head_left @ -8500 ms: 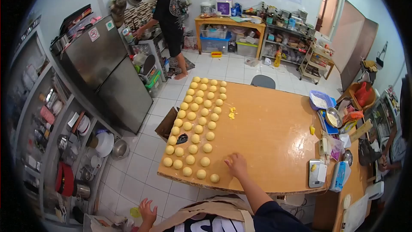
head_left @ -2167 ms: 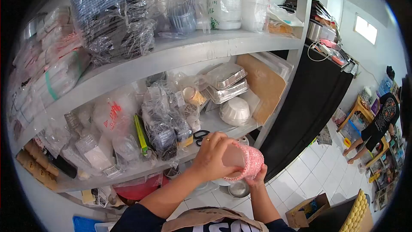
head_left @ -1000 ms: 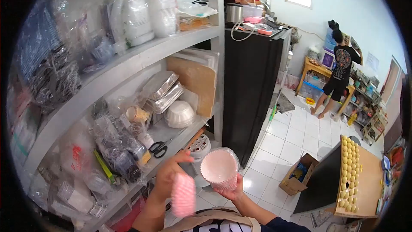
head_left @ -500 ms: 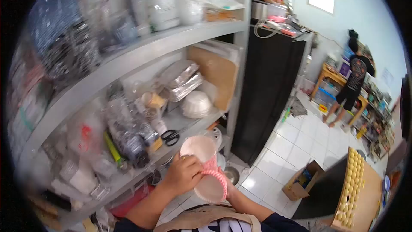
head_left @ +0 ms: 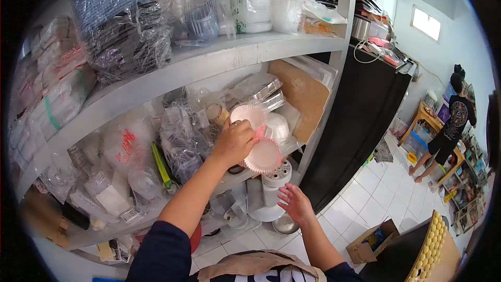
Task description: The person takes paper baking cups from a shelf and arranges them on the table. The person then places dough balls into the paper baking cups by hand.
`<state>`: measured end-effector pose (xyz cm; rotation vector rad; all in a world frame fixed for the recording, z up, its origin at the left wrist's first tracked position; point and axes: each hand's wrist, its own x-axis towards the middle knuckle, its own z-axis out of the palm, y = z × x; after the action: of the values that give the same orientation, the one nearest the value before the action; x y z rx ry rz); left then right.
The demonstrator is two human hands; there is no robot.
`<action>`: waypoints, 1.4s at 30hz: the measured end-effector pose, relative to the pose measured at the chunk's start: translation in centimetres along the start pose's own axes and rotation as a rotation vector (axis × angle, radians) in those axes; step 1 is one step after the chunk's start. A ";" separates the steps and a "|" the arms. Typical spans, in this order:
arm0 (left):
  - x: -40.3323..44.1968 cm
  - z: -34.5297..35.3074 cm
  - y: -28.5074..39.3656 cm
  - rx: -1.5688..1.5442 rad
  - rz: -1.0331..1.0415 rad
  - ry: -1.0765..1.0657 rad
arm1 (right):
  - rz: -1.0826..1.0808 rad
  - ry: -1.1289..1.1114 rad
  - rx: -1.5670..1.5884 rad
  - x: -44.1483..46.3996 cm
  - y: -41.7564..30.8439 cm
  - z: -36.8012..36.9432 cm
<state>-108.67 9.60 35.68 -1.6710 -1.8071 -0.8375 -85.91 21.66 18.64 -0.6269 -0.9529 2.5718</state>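
The fingers point(head_left: 245, 132) of the left hand point(head_left: 231, 146) are closed on pink paper cups point(head_left: 264, 155), held before the shelf point(head_left: 209, 61); from where I stand, the right hand point(head_left: 296, 204) looks empty, half open.

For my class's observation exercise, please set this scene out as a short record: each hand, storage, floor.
Left hand: grips pink, round, pleated paper cups, in two stacks
Right hand: open, apart from the cups
Storage: grey shelf unit holding clear plastic-wrapped packages
Floor: glossy white tiles with an open brown cardboard box
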 end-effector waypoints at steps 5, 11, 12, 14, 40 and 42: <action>0.7 2.4 -3.3 -0.007 -0.192 -0.069 | -0.053 0.042 -0.050 0.3 -0.7 -3.2; 1.1 1.8 -2.9 0.030 -0.169 0.023 | -0.297 -0.001 -0.335 1.9 -6.3 -0.1; 0.7 1.5 -2.7 0.025 -0.155 0.100 | -0.354 -0.012 -0.434 2.8 -7.8 1.1; -0.3 0.8 -1.8 0.032 -0.159 0.204 | -0.501 -0.028 -0.744 3.6 -11.3 6.0; -6.7 6.9 -0.5 -0.043 -0.272 -0.097 | -0.856 -0.197 -2.204 19.8 -14.0 24.7; -6.4 6.8 -0.2 -0.052 -0.264 -0.120 | -0.844 -0.109 -2.174 20.8 -13.6 23.9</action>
<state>-108.08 10.48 26.41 -1.5650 -2.1390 -0.9175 -113.67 28.01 38.15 -0.2175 -2.8083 0.0652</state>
